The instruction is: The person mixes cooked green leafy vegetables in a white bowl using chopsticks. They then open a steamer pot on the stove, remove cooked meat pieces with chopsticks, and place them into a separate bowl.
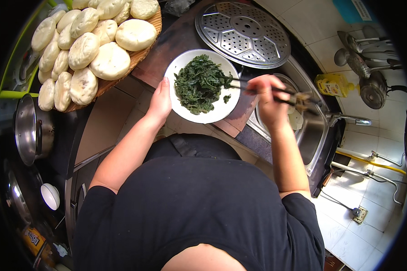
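Observation:
A white bowl is held at its left rim by my left hand, thumb up along the edge. Dark green cooked leafy vegetables are heaped in it, and a small scrap lies apart on the right inner side. My right hand is closed around dark chopsticks, blurred by motion. Their tips reach the right side of the greens, and their far ends stick out to the right over the sink.
Pale flat buns crowd a woven tray at the far left. A perforated steamer rack lies behind the bowl. To the right are a metal sink, a faucet, a yellow bottle and hanging ladles. A steel pot stands left.

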Demonstrator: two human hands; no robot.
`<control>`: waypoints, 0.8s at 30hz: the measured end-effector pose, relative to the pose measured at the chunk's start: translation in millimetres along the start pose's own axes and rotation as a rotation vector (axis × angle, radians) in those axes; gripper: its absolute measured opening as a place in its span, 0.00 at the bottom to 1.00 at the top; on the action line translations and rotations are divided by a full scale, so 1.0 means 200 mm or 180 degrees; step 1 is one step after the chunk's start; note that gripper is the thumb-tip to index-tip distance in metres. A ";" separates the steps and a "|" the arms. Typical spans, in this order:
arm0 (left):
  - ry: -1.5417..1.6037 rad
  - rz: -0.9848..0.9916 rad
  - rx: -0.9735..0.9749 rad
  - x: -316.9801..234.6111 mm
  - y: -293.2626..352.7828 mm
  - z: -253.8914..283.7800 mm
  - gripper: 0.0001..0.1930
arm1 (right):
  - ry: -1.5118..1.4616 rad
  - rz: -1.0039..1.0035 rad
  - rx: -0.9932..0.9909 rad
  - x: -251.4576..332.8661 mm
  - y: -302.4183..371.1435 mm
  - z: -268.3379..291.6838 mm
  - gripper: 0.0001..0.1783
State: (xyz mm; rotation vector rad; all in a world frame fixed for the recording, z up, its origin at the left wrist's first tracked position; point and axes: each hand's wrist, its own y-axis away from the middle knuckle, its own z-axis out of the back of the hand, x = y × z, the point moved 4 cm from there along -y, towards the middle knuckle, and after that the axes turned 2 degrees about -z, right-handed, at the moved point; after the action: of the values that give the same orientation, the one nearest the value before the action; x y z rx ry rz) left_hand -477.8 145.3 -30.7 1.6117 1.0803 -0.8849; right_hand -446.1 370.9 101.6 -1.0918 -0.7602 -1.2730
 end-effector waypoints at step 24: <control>-0.0063 -0.0256 -0.0140 0.05 0.00 0.01 0.24 | -0.0684 0.0113 -0.0125 -0.07 -0.23 -0.12 0.13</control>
State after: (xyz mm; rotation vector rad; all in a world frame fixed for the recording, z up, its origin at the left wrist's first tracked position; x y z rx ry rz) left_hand -474.8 146.0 -40.6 1.5294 1.1495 -0.9219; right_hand -497.3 355.8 90.9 -1.2830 -0.8753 -1.1565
